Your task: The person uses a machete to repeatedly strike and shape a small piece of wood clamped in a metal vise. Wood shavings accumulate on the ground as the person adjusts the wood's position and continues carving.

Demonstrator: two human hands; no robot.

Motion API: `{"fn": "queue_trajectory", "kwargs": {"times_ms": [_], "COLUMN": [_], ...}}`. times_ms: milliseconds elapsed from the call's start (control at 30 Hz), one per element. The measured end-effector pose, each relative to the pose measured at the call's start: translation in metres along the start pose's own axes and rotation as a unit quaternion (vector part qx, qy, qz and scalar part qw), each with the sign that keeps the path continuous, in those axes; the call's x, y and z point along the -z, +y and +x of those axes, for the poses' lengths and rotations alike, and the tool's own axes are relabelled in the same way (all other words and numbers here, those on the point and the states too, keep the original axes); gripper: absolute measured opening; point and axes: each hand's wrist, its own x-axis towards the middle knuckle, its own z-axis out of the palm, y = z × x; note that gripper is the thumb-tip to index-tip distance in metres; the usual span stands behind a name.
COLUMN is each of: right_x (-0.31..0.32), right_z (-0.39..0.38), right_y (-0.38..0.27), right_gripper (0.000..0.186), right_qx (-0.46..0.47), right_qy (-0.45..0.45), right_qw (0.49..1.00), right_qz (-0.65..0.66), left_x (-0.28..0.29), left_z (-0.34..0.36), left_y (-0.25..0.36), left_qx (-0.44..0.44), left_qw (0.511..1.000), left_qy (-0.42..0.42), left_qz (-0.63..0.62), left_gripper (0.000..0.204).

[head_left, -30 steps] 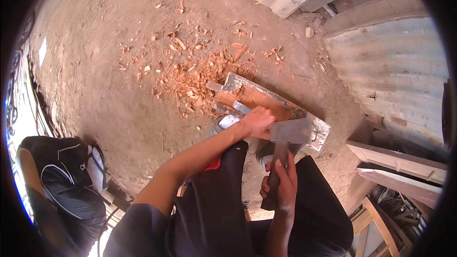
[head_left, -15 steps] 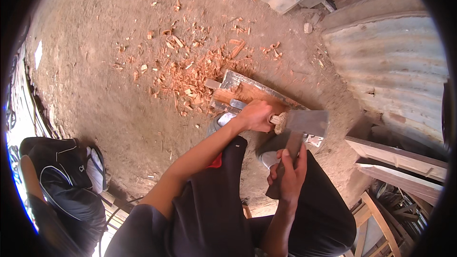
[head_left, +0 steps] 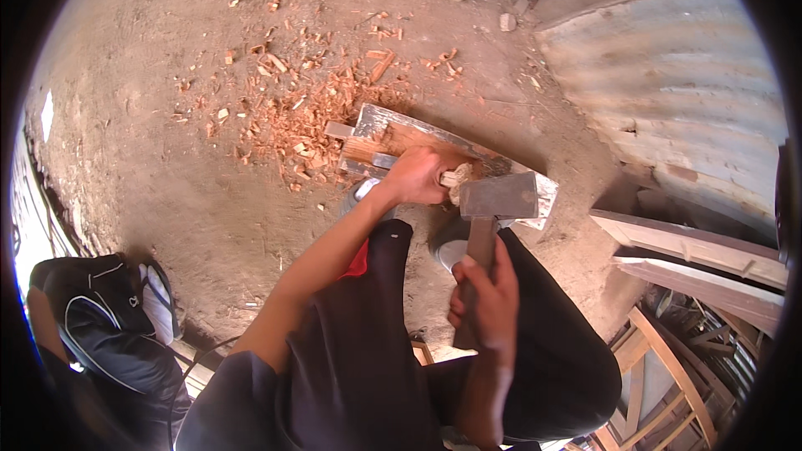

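My left hand (head_left: 415, 175) is closed around the handle of a chisel (head_left: 385, 160). Its pale, frayed handle end sticks out to the right of my fist, and its metal blade shows to the left. My right hand (head_left: 491, 305) grips the dark handle of a mallet (head_left: 499, 196), whose blocky grey head is beside the frayed end. Whether the two touch is hard to tell. Beneath my left hand, a reddish-brown piece of wood (head_left: 361, 149) lies on a low, paint-worn bench (head_left: 443, 135). My left fist hides part of the wood and chisel.
Wood shavings (head_left: 309, 121) litter the dirt floor beyond the bench. Corrugated metal sheets (head_left: 668, 92) stand at the right. Wooden boards (head_left: 685, 242) and a wooden frame (head_left: 668, 376) are at the lower right. A black bag (head_left: 109, 317) sits at the left.
The mallet head has shifted left and a little up, close to the chisel's frayed end. The whole view has shifted somewhat; my left hand still grips the chisel.
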Motion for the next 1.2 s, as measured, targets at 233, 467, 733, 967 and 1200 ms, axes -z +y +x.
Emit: {"fn": "queue_trajectory", "kwargs": {"times_ms": [233,467,733,967,1200], "right_x": [0.092,0.135,0.111,0.079,0.067], "right_z": [-0.15,-0.143,0.031,0.103,0.11], "right_y": [-0.09,-0.148,-0.03,0.037,0.051], "right_gripper": [0.069,0.033,0.018,0.012,0.015], "right_qx": [0.2,0.488,0.258,0.011,0.017], "right_qy": [0.067,-0.11,-0.037,-0.093,-0.104], "right_qw": [0.968,0.855,0.964,0.993,0.991], "right_qz": [-0.135,-0.136,-0.054,-0.073,-0.079], "left_x": [0.002,-0.005,0.003,0.005,-0.005], "left_z": [0.004,0.003,0.001,0.007,0.004], "left_y": [-0.003,-0.004,0.0,-0.005,-0.01], "left_qx": [-0.018,-0.056,0.017,0.03,-0.019], "left_qw": [1.0,0.998,0.999,0.999,0.999], "left_qy": [-0.013,0.029,0.019,0.008,0.033], "left_qz": [-0.017,-0.015,0.037,0.018,0.011], "left_gripper": [0.027,0.022,0.026,0.021,0.02]}}
